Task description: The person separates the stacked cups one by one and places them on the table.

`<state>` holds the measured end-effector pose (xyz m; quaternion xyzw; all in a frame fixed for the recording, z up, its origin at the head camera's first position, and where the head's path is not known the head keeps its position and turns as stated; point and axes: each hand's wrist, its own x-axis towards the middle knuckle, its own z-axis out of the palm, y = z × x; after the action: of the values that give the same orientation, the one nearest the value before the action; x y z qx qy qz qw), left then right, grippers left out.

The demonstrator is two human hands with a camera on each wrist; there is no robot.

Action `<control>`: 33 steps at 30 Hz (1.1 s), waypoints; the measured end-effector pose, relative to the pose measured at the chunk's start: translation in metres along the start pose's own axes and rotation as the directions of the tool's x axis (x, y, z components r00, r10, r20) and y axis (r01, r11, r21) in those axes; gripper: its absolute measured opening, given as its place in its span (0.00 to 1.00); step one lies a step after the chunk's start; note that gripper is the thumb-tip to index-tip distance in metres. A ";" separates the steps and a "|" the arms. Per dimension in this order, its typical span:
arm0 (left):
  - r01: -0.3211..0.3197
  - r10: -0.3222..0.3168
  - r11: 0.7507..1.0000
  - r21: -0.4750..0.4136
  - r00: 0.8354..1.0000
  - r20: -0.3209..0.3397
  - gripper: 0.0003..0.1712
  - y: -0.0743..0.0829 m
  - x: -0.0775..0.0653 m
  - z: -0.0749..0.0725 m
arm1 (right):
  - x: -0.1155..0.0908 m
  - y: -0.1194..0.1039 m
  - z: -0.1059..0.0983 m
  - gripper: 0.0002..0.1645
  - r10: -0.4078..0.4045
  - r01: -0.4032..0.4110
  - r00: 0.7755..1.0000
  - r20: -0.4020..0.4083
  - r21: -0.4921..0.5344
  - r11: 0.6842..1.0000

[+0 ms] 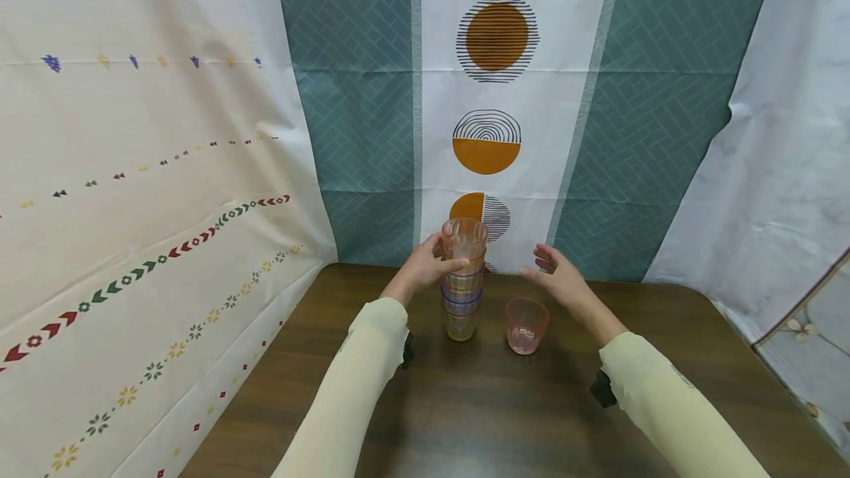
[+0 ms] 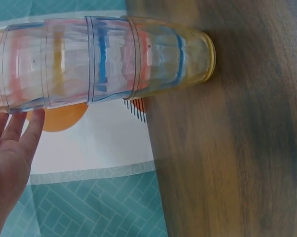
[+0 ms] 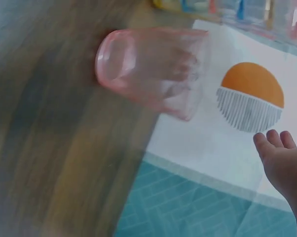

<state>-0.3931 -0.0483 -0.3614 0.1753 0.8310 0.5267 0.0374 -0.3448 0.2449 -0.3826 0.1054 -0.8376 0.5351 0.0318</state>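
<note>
Cloth hanging, left [image 1: 166, 131]: white, printed with rows of small coloured motifs.
Far cloth [image 1: 358, 109]: teal side panels, white centre bearing orange and black-lined discs.
Cloth, right [image 1: 783, 139]: pale.
Table [image 1: 465, 419]: dark brown wood grain, its far edge just before the far cloth.
Sleeves, two: pale yellow, one on the left arm [image 1: 345, 397], one on the right arm [image 1: 677, 411].
Stack of cups [image 1: 463, 301]: clear tinted plastic, nested, upright at the far middle of the table; pinkish rim uppermost, blue rims midway, yellowish base.
Left hand [image 1: 425, 268]: at the left of the stack, gripping its upper part, thumb across the near face, fingers at the left and far side.
Right hand [image 1: 561, 280]: raised to the right of the stack, well apart from it; fingers and thumb spread, holding nothing.
Pink cup [image 1: 527, 329]: single, clear, upright on the table right of the stack, near but apart; the right hand is above and right of it, not touching.
Dark wrist pieces, two: one at the left cuff [image 1: 407, 351], one at the right cuff [image 1: 603, 389].
</note>
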 end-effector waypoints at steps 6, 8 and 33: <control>0.005 -0.004 1.000 -0.026 1.000 0.019 0.47 -0.002 0.001 0.000 | 0.011 -0.019 0.006 0.55 -0.010 0.009 1.000 0.017 0.046 0.999; -0.001 0.002 1.000 -0.029 1.000 0.023 0.48 -0.004 0.002 0.000 | 0.014 -0.025 0.008 0.54 -0.019 0.018 1.000 0.016 0.060 0.998; -0.017 0.024 0.995 -0.099 0.997 0.075 0.48 -0.011 0.003 0.000 | 0.038 -0.059 0.053 0.51 -0.115 0.111 0.993 0.029 0.108 0.988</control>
<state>-0.3987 -0.0513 -0.3713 0.2016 0.8001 0.5604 0.0723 -0.3668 0.1681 -0.3465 0.1636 -0.8010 0.5744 0.0415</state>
